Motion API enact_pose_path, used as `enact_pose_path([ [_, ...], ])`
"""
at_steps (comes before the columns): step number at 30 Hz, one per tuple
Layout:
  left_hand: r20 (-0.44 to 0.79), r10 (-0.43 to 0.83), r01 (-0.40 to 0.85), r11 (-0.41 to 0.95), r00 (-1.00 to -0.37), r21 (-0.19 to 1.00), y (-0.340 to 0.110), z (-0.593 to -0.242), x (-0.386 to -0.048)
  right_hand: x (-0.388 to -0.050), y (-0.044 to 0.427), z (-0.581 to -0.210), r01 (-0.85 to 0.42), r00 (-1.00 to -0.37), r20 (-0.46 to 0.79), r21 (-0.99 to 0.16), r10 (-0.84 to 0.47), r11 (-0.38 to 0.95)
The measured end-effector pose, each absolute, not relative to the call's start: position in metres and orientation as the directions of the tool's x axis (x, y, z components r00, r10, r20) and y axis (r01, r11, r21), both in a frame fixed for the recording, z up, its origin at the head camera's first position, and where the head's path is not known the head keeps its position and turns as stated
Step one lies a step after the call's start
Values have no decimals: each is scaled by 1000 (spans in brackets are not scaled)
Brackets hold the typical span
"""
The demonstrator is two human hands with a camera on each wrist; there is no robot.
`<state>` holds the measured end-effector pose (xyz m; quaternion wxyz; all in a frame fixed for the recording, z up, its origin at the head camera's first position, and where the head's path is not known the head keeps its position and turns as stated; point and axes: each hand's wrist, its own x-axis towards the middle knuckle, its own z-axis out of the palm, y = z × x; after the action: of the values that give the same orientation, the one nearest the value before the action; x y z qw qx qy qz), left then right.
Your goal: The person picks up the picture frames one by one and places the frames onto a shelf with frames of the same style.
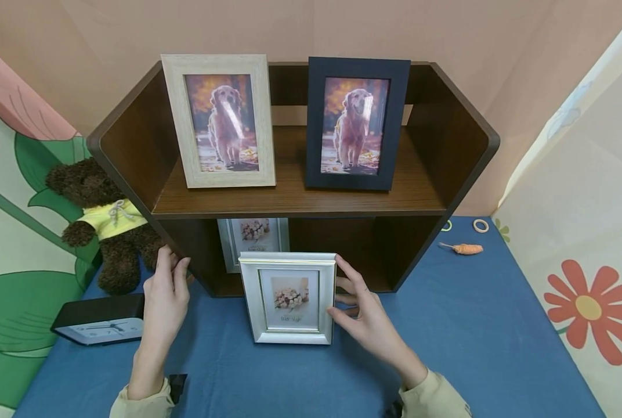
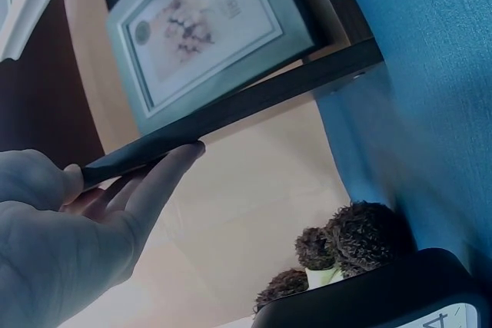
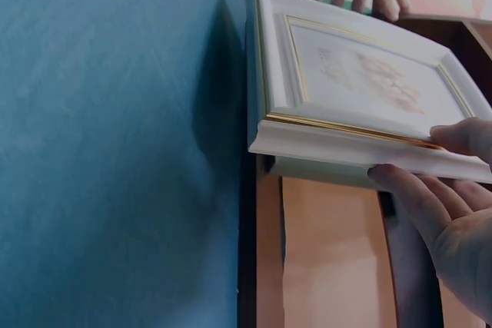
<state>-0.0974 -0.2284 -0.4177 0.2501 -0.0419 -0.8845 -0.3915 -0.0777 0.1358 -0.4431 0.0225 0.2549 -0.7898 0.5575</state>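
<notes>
My right hand (image 1: 365, 319) pinches the right edge of a white picture frame (image 1: 248, 296), thumb on its front and fingers behind. Gold trim and a flower print show on that frame, which is held upright in front of the lower shelf. My left hand (image 1: 166, 293) grips the front edge of the dark wooden shelf unit's left side panel (image 2: 254, 109), with thumb and fingers on opposite faces. Inside the lower compartment stands a grey-green picture frame (image 1: 227, 244), partly hidden behind the white one.
A cream frame (image 1: 177, 122) and a dark blue frame (image 1: 401, 122) stand on the upper shelf, both with dog photos. To the left are a brown teddy bear (image 1: 118, 264) and a black clock (image 1: 99, 310). Two rings and a toy carrot (image 1: 467, 249) lie at right.
</notes>
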Motion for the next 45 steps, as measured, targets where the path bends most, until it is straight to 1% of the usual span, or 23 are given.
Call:
enact_pose_path([
  [12, 466, -125, 264, 685, -876, 679, -228, -416, -97, -91, 150, -436, -483, -859, 393, -835, -328, 264],
  [20, 464, -129, 265, 676, -876, 688, -228, -417, -95, -100, 159, -431, -472, -872, 387, -827, -300, 305],
  [30, 467, -125, 266, 681, -876, 682, -227, -416, -95, -110, 168, -426, -415, -906, 344, -838, -247, 355],
  [39, 468, -127, 266, 681, -874, 682, -228, -417, -95, -120, 172, -423, -434, -900, 378, -822, -217, 369],
  [45, 471, -124, 270, 680, -874, 682, -228, -417, -95, -125, 173, -424, -427, -904, 376, -826, -205, 369],
])
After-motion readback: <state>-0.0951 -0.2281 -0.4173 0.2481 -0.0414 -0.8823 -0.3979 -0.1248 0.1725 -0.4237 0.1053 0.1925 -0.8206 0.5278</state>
